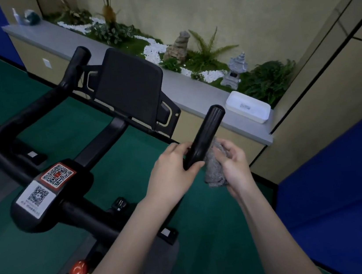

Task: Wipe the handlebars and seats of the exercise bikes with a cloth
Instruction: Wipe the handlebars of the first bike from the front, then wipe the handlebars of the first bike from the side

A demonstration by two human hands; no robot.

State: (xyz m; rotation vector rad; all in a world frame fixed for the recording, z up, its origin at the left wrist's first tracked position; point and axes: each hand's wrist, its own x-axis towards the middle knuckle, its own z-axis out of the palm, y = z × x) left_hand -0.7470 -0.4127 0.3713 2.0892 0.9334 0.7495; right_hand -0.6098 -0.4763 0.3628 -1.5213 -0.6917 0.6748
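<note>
Head view is our only view, and in it we are on the handlebar step of one exercise bike [71, 188]. Our left hand [171, 168] curls round the lower part of the right-hand grip [203, 138], fingers over the top and thumb beneath. Our right hand [231, 162] clutches the grey cloth [214, 169] bunched against the far side of that same grip, at about five o'clock in the frame. We judge the wipe of this grip to be under way. Next we would need to slide the cloth up toward the grip's end cap, keeping it wrapped tight, while the left hand steadies the bar or gets out of the way. The left-hand grip [77, 58], up at eleven o'clock, and the seat, which we cannot see, look to be left to do. Counting: one bike in full sight, with a dark shape at nine o'clock that may be another. Two handlebar grips, one cloth, one console screen [130, 88], two QR stickers [46, 184] on the stem, one red knob [78, 270] at seven o'clock. On the grey surface [192, 89] along the wall sit one white box [248, 107] and two stone ornaments [233, 72] among plants.
</note>
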